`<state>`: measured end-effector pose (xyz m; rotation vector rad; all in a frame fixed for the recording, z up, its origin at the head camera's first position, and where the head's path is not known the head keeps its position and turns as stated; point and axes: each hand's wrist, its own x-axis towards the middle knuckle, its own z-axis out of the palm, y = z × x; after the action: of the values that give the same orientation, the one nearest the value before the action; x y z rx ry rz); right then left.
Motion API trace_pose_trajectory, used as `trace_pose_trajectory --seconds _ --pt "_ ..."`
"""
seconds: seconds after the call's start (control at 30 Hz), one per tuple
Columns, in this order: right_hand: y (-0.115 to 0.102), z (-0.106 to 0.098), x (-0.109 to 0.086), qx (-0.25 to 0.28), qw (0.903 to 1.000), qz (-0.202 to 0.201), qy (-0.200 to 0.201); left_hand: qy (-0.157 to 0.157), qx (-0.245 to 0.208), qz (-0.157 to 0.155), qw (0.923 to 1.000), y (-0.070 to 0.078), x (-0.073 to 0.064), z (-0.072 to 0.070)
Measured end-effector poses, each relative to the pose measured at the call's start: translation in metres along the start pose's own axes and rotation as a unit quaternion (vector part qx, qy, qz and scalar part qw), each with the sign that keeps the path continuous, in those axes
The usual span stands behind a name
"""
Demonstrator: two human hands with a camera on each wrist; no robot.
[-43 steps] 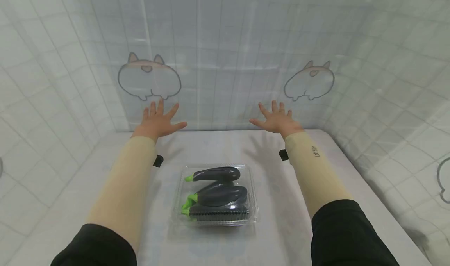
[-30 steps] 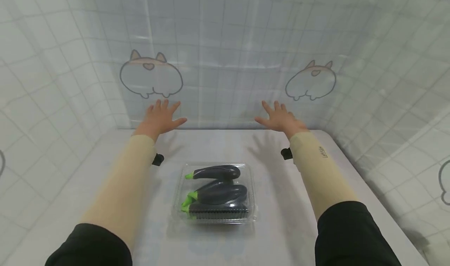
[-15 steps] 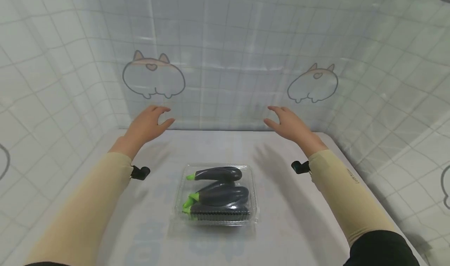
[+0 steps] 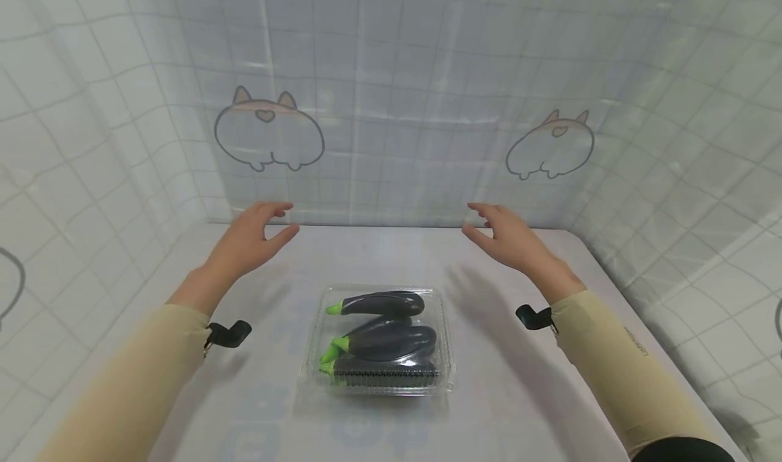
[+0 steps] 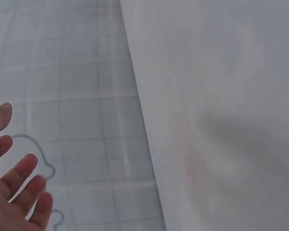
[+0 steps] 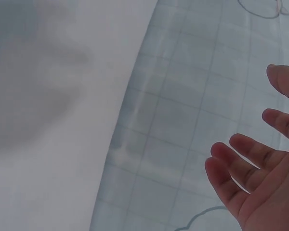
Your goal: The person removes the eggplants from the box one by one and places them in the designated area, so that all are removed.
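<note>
Several dark eggplants [image 4: 391, 343] with green stems lie inside a clear plastic box [image 4: 444, 340] on the table. Beyond the box to the left, my left hand [image 4: 247, 241] hovers with fingers loosely bent and thumb apart, holding nothing. My right hand [image 4: 507, 239] mirrors it beyond the box to the right, also with nothing in it. Neither hand touches the box. The left wrist view shows relaxed fingers [image 5: 26, 192] over the table edge and curtain. In the right wrist view, the right fingers [image 6: 245, 166] are likewise loosely curved and apart from the thumb.
A white cloth-covered table [image 4: 366, 258] carries the box. Behind it hangs a pale checked curtain [image 4: 397, 109] with cartoon animal drawings, which also runs along both sides. Small black wrist cameras are strapped at the left wrist [image 4: 229, 333] and right wrist [image 4: 533, 317].
Both hands have drawn back from the curtain toward the body and lower, turning palms inward. Their spread fingers have relaxed into a loose bend. The box of eggplants stays in place.
</note>
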<state>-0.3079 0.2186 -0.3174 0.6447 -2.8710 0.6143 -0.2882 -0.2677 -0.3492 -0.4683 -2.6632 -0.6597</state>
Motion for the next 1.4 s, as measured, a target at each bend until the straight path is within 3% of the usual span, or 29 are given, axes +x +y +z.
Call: trace_pose_trajectory --seconds 0.23,0.53,0.77,1.03,1.4 --pt "-0.005 0.005 -0.026 0.028 0.9996 -0.003 -0.002 0.026 -0.025 0.025 0.999 0.008 -0.022 0.004" --pt "-0.013 0.014 -0.055 0.045 0.9988 -0.018 0.0 0.015 -0.091 -0.005 0.9957 0.021 -0.051 0.007" --pt "-0.02 0.022 -0.079 0.067 0.9973 -0.029 -0.004 0.022 -0.098 -0.003 0.9949 0.029 -0.078 0.014" --pt "-0.032 0.033 -0.104 0.084 0.9959 -0.032 0.006 0.023 -0.109 -0.029 0.9934 0.038 -0.107 0.018" --pt "-0.049 0.05 -0.135 0.101 0.9939 -0.044 0.005 0.013 -0.168 -0.044 0.9848 0.061 -0.148 0.028"
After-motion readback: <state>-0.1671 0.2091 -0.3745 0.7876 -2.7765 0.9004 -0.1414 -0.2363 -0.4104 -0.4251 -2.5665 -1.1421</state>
